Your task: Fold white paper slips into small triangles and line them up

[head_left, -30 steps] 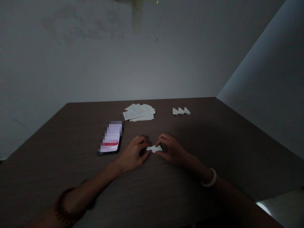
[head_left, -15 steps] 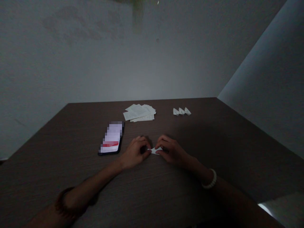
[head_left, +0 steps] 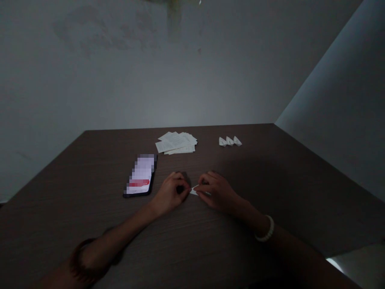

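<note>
White folded paper piece (head_left: 194,190), small and perhaps pointed, is pinched between left hand (head_left: 171,192) and right hand (head_left: 219,190), away from brown wooden table's (head_left: 180,241) edges.

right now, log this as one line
left hand: pinching paper | right hand: fingers on paper | phone: beside left hand | pile: beyond hands | folded pieces: right of pile

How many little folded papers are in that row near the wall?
3: the left one, the middle one and the right one, side by side, right of the paper pile. None looks hidden.
</note>
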